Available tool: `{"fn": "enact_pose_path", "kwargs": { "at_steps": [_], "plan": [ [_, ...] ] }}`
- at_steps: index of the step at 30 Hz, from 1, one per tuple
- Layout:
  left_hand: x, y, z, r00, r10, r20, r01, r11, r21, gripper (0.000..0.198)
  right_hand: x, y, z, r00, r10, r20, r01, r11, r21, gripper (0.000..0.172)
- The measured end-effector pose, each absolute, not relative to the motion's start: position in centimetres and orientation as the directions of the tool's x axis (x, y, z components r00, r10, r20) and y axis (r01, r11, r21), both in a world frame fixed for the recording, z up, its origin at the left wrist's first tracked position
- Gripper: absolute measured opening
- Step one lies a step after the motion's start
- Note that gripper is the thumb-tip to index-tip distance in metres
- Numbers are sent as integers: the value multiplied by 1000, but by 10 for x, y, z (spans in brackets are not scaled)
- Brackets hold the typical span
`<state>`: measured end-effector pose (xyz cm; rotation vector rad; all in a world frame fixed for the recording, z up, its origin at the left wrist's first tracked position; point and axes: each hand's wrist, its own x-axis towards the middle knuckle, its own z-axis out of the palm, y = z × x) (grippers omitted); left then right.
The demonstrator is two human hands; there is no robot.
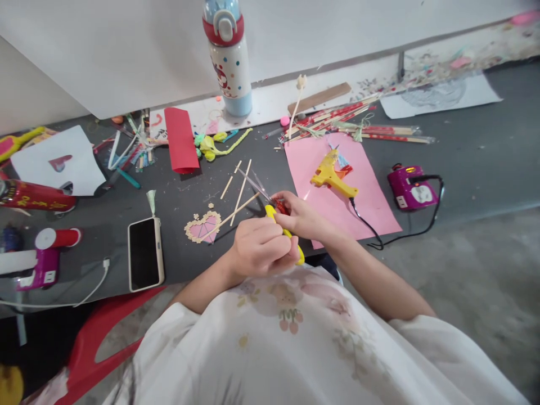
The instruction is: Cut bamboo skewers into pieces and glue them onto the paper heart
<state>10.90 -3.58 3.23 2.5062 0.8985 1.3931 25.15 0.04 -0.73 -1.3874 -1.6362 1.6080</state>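
A bright yellow long, narrow object (270,211) slants through both my hands; its exact kind is hidden by the fingers. My left hand (264,247) is closed in a fist around its lower part. My right hand (301,216) is closed too, thumb pressed along the upper part. Just past the right fingertips lie scissors (259,187) with red handles, blades pointing away to the left. Several thin wooden sticks (241,191) lie beside the blades. One long stick crosses a pink heart (203,227) edged with small pale pieces.
A yellow glue gun (333,174) rests on pink paper (371,208), its cord near a purple device (411,188). At the back stand a bottle (230,67) and bundled sticks (333,118). To the left are a phone (145,253), red paper (181,140) and a thread spool (67,237).
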Motion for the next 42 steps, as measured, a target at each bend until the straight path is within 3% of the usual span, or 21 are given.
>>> {"fn": "enact_pose_path", "kwargs": {
  "at_steps": [11,16,19,22,27,36,42],
  "plan": [
    [102,-44,31,406,566,718,490,-798,351,34,250,-3,-8,-395,866,-308,330,-179,-927,42],
    [72,-33,12,126,696,707,685,-576,446,24,251,-7,-11,-403,871,-281,268,-182,-946,41],
    [62,-26,0,157,784,601,831,-434,349,11,253,-8,-5,-422,879,-222,270,-112,-956,45],
    [60,-26,-7,266,810,523,862,-443,248,20,255,-8,3,-439,882,-168,304,-30,-952,52],
    [57,-27,-13,320,747,583,861,-486,149,19,255,-9,12,-465,878,-113,347,63,-936,57],
    [51,-26,-11,345,727,593,797,-561,224,20,259,-12,19,-496,865,-69,404,160,-900,65],
    [54,-26,-4,324,773,546,753,-559,346,17,260,-12,26,-528,849,-30,389,210,-897,65]
  ]
}}
